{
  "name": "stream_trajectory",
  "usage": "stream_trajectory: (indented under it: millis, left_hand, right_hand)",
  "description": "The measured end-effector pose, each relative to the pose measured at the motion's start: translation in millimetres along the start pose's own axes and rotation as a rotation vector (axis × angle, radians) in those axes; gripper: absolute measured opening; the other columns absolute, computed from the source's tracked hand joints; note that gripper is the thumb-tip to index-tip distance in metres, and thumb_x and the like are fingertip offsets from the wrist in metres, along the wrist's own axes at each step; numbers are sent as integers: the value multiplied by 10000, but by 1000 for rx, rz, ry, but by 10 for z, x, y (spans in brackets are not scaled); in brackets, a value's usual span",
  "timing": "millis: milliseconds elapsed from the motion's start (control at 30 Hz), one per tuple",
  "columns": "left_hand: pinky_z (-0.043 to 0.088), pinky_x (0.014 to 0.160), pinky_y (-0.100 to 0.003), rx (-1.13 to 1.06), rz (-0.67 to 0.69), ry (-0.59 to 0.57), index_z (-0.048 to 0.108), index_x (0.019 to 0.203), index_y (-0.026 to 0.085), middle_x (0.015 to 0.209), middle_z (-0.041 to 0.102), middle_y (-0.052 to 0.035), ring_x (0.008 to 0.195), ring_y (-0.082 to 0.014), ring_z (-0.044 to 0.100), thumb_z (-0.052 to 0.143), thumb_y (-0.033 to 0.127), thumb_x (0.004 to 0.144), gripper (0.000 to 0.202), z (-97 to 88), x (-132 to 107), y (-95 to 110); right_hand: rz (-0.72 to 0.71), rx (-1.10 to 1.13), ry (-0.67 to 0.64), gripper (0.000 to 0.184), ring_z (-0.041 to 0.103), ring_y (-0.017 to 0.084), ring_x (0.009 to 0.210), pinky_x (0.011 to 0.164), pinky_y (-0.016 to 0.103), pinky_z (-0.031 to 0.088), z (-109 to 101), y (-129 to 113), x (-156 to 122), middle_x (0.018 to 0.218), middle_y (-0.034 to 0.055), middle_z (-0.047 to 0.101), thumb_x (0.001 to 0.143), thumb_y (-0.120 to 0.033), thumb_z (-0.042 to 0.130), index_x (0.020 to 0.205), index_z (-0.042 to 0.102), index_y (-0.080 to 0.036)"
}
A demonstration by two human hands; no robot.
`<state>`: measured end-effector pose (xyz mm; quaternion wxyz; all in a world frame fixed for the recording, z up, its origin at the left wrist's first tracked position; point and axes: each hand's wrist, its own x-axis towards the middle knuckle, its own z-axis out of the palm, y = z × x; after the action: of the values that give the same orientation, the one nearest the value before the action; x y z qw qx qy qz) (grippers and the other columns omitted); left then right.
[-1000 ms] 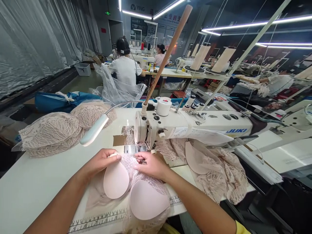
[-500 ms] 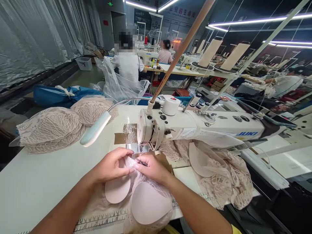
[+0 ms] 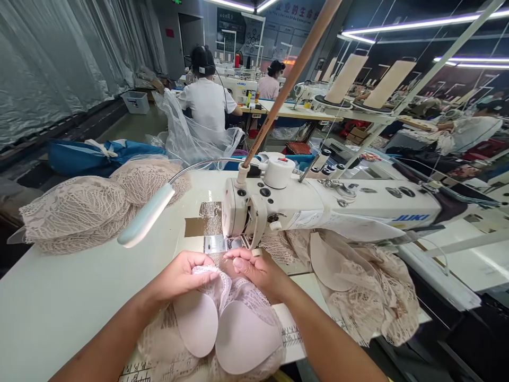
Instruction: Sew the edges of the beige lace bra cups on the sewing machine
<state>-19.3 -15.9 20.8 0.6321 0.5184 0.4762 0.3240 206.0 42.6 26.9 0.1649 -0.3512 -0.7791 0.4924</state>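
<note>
A pale pink lace bra (image 3: pixel 248 337) lies in front of me with the inner faces of its two smooth moulded cups turned up. My left hand (image 3: pixel 185 276) pinches the gathered lace at its upper edge between thumb and fingers. Just below the needle area of the white sewing machine (image 3: pixel 274 207), my right hand (image 3: pixel 258 273) is closed, thumb against curled fingers, above the right cup's lace. Whatever sits in those right fingers is hidden. The metal needle plate (image 3: pixel 215 244) shows just beyond the fingertips.
A lamp (image 3: pixel 147 215) on a bendy neck hangs over the table's left side. Beige lace bras are piled at left (image 3: pixel 75 212) and right (image 3: pixel 366 286). A printed ruler strip (image 3: pixel 292 334) runs along the front edge. Thread cones (image 3: pixel 345 79) and seated people are farther back.
The bra has shifted slightly toward me and its cups lie closer together. My right hand has drawn away from the left and up; the small dark metal tool in it no longer shows.
</note>
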Motion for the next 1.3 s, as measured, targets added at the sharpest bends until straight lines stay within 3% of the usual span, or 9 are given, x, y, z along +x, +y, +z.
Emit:
stream_trajectory:
  millis: [100,233,533,700,833,933,1000,1133,1300]
  left_hand:
    - [422,568,-255,-7,-10,-2,691,753,128,668,683,-46,586,-147,563,684,440,789,315,3,-1,3]
    - [431,582,-272,-13,-13,-3,733,770,123,679,694,-59,599,-161,566,693,444,774,324,-5,8,-31]
    - [309,495,-243,7,-30,31,703,659,123,527,514,12,501,-103,374,727,492,685,371,20,40,-56]
    - [276,483,-234,21,-21,26,685,632,127,512,481,22,503,-94,339,723,457,713,342,25,31,-59]
    - [376,552,-255,8,-17,-1,714,710,126,606,593,-19,563,-133,463,703,456,742,331,41,38,-63]
    - [383,549,-254,44,-9,-15,680,681,127,595,571,-14,560,-135,467,673,497,751,376,34,48,-67]
    - [374,537,-240,77,-21,-53,663,702,131,615,560,-7,568,-131,464,681,490,740,361,-18,26,-55]
    - [407,569,-228,172,-111,-153,652,845,148,781,616,-24,679,-167,542,721,408,706,303,-248,-109,14]
    - [371,549,-211,184,-134,-67,615,751,145,706,555,0,632,-137,504,651,408,778,267,-434,-262,86]
  right_hand:
    - [-10,-33,-11,307,580,178,912,836,292,431,4,10,-3,998,19,663,866,-406,557,1113,662,-256]
    - [38,61,-64,246,555,138,737,688,239,445,53,15,14,802,-11,617,822,-364,612,1021,659,-227]
    - [-20,79,-28,167,568,146,787,704,248,431,178,-43,56,859,-1,626,808,-315,644,943,657,-217]
    - [-14,117,38,109,572,143,768,723,261,438,229,-40,76,817,0,640,820,-296,619,854,661,-201]
    - [29,310,65,160,572,131,747,699,258,453,262,-35,91,844,11,630,827,-304,598,933,633,-190]
    - [97,409,-25,335,579,138,756,671,252,463,292,-27,108,872,11,616,763,-349,690,1049,605,-197]
    - [110,335,-50,295,572,146,765,673,252,454,294,-7,117,848,9,613,746,-361,709,972,634,-187]
    - [145,97,31,167,544,137,722,654,242,415,226,46,105,766,-10,604,847,-339,571,809,636,-189]
    - [97,145,-276,229,543,125,633,626,235,412,174,19,74,686,-11,628,868,-311,538,695,606,-178]
